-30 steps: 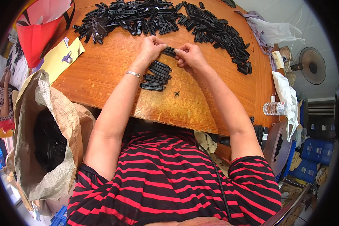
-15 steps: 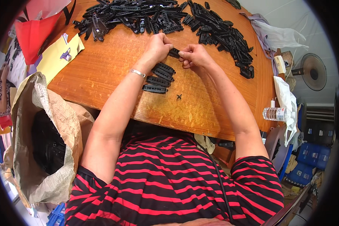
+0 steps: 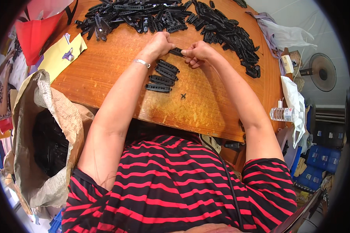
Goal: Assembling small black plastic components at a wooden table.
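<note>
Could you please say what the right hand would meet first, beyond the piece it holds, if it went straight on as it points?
Likely the left hand at the far end of the black piece, though depth is unclear.

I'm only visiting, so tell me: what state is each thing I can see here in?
Left grip: closed on the black piece
Right grip: pinching its other end
Black piece: held between both
Row of pieces: lying side by side
Far heap: loosely piled
Wooden table: worn near the edge
Brown sack: open, black things inside
Fan: unclear whether spinning
</note>
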`<state>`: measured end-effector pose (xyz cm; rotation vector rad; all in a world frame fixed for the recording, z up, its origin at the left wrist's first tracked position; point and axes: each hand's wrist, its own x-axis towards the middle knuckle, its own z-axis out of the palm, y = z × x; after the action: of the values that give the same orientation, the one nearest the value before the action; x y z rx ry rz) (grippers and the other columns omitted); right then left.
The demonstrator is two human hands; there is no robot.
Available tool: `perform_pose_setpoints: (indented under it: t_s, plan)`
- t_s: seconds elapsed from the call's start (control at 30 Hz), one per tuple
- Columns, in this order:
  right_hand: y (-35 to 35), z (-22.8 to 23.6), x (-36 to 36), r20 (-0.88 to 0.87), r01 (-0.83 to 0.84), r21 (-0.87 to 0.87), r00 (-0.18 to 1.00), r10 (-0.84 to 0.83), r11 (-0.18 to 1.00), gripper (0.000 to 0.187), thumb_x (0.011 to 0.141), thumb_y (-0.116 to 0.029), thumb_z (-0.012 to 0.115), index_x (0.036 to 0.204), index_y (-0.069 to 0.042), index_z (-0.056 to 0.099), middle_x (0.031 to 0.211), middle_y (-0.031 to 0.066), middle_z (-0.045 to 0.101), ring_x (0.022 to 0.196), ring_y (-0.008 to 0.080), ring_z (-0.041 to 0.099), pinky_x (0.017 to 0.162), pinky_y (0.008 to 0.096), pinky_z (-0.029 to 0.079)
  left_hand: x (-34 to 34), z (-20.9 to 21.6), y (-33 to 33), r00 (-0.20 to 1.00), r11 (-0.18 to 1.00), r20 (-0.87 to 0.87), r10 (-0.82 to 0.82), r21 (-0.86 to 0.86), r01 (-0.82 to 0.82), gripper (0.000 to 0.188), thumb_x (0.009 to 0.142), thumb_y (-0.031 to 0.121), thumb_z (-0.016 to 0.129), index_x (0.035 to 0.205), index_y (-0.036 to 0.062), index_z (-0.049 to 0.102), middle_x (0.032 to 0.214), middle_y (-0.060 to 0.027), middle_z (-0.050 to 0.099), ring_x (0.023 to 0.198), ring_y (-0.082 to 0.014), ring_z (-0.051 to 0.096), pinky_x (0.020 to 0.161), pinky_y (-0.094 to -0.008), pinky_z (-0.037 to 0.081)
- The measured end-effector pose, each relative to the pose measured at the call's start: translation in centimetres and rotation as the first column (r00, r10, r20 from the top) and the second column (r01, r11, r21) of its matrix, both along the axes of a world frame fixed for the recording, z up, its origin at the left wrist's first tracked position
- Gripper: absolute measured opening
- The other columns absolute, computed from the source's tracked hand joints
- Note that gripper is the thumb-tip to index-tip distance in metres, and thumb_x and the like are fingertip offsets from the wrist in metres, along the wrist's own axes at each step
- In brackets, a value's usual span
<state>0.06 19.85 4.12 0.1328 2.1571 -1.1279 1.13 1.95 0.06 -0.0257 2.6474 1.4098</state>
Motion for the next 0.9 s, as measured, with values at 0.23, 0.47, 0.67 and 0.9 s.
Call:
perform_pose_setpoints:
  t_s: [0.23, 0.47, 0.67, 0.9]
  plan:
    - [0.0, -0.5, 1.8, -0.063, -0.082, -0.002, 0.995, 0.082, 0.997, 0.028, 0.087, -0.023, 0.071, 0.085, 0.002, 0.06, 0.072, 0.0102, 0.066, 0.054, 0.0152, 0.062, 0.044, 0.0289, 0.05, 0.7, -1.7, -1.5, 0.995, 0.995, -0.042, -0.094, 0.015, 0.095, 0.018, 0.084, 0.012, 0.072, 0.078, 0.0023, 0.058, 0.063, -0.0005, 0.058, 0.057, -0.0081, 0.05, 0.052, -0.0264, 0.041]
    - [4.1, -0.7, 0.8, -0.238, -0.114, 0.055, 0.963, 0.124, 0.992, 0.027, 0.086, -0.025, 0.069, 0.095, 0.0, 0.061, 0.078, 0.0129, 0.067, 0.066, 0.0203, 0.066, 0.058, 0.0317, 0.053, 0.6, -0.9, -1.8, 0.953, 0.998, -0.304, 0.019, 0.07, 0.003, 0.021, 0.082, 0.015, 0.073, 0.092, -0.0013, 0.065, 0.076, -0.0073, 0.065, 0.066, -0.0151, 0.061, 0.061, -0.03, 0.05]
    - [4.4, -0.4, -3.1, -0.704, 0.231, 0.468, 0.681, 0.202, 0.853, 0.043, 0.083, -0.037, 0.07, 0.099, 0.002, 0.061, 0.098, 0.02, 0.066, 0.092, 0.0359, 0.064, 0.081, 0.041, 0.052, -1.1, 0.2, 1.2, 0.84, 0.921, -0.532, 0.11, -0.263, -0.287, 0.032, 0.077, 0.018, 0.072, 0.108, 0.0083, 0.065, 0.105, -0.0118, 0.059, 0.097, -0.031, 0.059, 0.083, -0.0421, 0.05]
    - [3.9, -3.1, -3.7, -0.725, 0.316, 0.603, 0.6, 0.338, 0.732, 0.033, 0.08, -0.033, 0.07, 0.094, -0.004, 0.065, 0.098, 0.0144, 0.064, 0.091, 0.0346, 0.063, 0.08, 0.043, 0.051, -2.0, -0.4, 1.3, 0.877, 0.874, -0.479, 0.024, -0.417, -0.252, 0.021, 0.076, 0.019, 0.073, 0.092, 0.0079, 0.064, 0.098, -0.0104, 0.06, 0.098, -0.0294, 0.056, 0.085, -0.0395, 0.049]
